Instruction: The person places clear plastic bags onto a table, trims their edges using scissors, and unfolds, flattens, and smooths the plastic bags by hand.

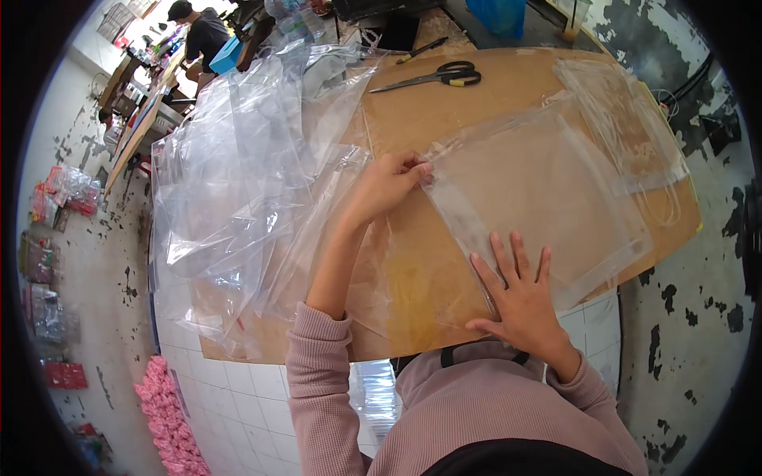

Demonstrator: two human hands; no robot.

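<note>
A clear plastic bag [540, 182] lies flat on the brown board-topped table [413, 285], in front of me and to the right. With fingers pinched together, my left hand [398, 181] grips the bag's left edge near its far corner. My right hand [520, 297] lies on the near part of the same bag, palm down with fingers spread. Beyond the bag rests a pair of black-handled scissors [432, 77], its blades pointing left. A loose heap of clear plastic sheets or bags [230, 174] covers the table's left side, close to my left forearm.
Another stack of clear bags with thin cords [619, 119] lies at the far right. A black pen-like tool [422, 50] and a dark phone-like slab [399, 33] sit beyond the scissors. A blue bag [498, 16] stands at the back. Another person [202, 40] is far left.
</note>
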